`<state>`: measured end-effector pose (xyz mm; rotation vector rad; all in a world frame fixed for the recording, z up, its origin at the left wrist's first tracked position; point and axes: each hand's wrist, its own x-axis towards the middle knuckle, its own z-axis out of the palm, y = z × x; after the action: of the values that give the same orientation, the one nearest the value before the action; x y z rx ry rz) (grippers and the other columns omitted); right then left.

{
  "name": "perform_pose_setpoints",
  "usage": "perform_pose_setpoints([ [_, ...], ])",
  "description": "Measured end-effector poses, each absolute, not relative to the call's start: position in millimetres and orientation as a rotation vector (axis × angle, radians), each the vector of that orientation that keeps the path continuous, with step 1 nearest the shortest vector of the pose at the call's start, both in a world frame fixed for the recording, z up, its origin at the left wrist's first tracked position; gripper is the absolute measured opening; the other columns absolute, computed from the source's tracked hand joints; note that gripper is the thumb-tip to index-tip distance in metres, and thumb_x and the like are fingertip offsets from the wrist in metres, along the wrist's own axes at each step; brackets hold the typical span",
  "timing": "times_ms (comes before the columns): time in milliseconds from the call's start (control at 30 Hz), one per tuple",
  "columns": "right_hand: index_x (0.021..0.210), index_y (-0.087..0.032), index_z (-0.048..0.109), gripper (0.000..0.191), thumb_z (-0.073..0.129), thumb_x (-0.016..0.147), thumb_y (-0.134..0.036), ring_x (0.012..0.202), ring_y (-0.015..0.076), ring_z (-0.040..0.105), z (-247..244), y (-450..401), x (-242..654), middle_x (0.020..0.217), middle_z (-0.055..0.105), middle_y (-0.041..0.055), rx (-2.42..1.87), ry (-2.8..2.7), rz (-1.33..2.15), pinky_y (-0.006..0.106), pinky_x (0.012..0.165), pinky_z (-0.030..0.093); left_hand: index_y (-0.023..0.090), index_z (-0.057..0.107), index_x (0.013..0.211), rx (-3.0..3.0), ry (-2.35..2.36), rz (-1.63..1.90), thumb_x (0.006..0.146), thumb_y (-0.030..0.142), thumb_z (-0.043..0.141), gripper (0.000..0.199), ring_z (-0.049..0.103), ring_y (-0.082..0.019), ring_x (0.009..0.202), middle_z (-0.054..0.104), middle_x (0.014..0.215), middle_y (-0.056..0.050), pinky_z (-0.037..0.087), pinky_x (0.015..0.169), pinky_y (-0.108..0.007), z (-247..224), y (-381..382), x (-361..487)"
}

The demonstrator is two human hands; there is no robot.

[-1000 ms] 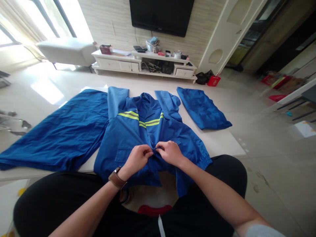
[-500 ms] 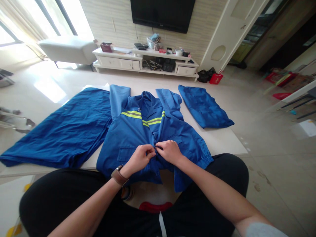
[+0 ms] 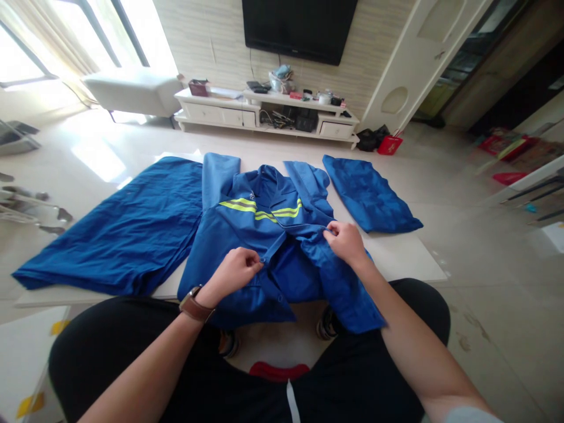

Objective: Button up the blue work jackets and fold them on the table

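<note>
A blue work jacket [image 3: 238, 235] with yellow-and-grey reflective stripes lies spread on a low white table [image 3: 409, 252], collar away from me. My left hand [image 3: 240, 267] pinches one front edge of the jacket near its middle. The opposite front edge is pinched in my right hand [image 3: 346, 239], drawn out to the right and slightly raised. Between my hands the lower front gapes, showing the darker inside. Folded blue cloth, which looks like trousers [image 3: 118, 229], lies left of the jacket. Another folded blue garment [image 3: 370, 194] lies to its right.
Beyond the table stands a white TV cabinet [image 3: 220, 111] with small items on it, under a wall-mounted television [image 3: 299, 29]. A pale padded bench [image 3: 132, 91] is at the back left. A red bag [image 3: 390, 144] sits on the floor. My knees flank the table's near edge.
My hands have moved apart from the jacket's middle. The right one has pulled its front edge to the right and away from me, and the lower front has opened.
</note>
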<state>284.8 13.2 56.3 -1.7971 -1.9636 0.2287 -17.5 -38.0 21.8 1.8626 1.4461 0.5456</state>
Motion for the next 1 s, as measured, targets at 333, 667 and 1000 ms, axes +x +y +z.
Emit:
perform_pose_setpoints([
  [333, 0.066, -0.019, 0.068, 0.007, 0.065, 0.071, -0.023, 0.057, 0.0145, 0.053, 57.0, -4.3, 291.1, 0.060, 0.062, -0.0004, -1.591, -2.552, 1.014, 0.026, 0.055, 0.033, 0.017, 0.056, 0.055, 1.933, 0.918, 0.185, 0.076, 0.022, 0.060, 0.023, 0.046, -0.011, 0.053, 0.055, 0.053, 0.002, 0.030, 0.053, -0.024, 21.2, -55.3, 2.7],
  [667, 0.114, -0.021, 0.070, 0.034, 0.063, 0.081, -0.017, 0.113, 0.0246, 0.054, 39.0, -32.1, 231.4, 0.113, 0.071, 0.0066, -1.130, -2.669, 0.634, 0.036, 0.096, 0.040, 0.019, 0.060, 0.057, 2.058, 0.938, 0.039, 0.068, 0.009, 0.056, 0.016, 0.062, -0.014, 0.061, 0.072, 0.068, -0.001, 0.040, 0.059, -0.024, 8.5, -70.7, 26.9],
  [1000, 0.084, -0.020, 0.070, 0.031, 0.066, 0.093, -0.049, 0.099, 0.0251, 0.056, 19.5, -35.0, 223.8, 0.088, 0.074, 0.0070, -1.481, -2.760, 0.226, 0.037, 0.083, 0.033, 0.018, 0.067, 0.060, 1.887, 0.888, -0.171, 0.075, 0.017, 0.061, 0.016, 0.065, -0.016, 0.061, 0.070, 0.063, -0.002, 0.046, 0.061, -0.023, -4.2, -67.3, 25.7],
])
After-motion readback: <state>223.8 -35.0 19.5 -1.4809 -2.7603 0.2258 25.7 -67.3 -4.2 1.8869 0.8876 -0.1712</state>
